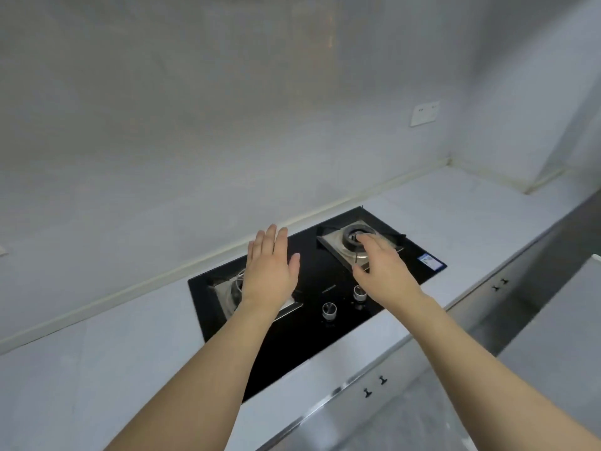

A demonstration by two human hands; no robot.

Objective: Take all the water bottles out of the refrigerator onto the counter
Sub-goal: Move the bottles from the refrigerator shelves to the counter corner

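Both of my arms reach forward over a white counter [97, 369]. My left hand [270, 268] is held flat with straight fingers above the left burner, holding nothing. My right hand [383, 275] hovers over the right burner with relaxed, slightly blurred fingers, also holding nothing. No water bottle and no refrigerator can be made out in this view.
A black glass gas hob [325, 323] with two burners and two knobs [329, 310] is set into the counter. A grey wall with a white socket [424, 113] rises behind. Cabinet doors with small black handles [375, 387] run below. A white surface edge [553, 320] shows at right.
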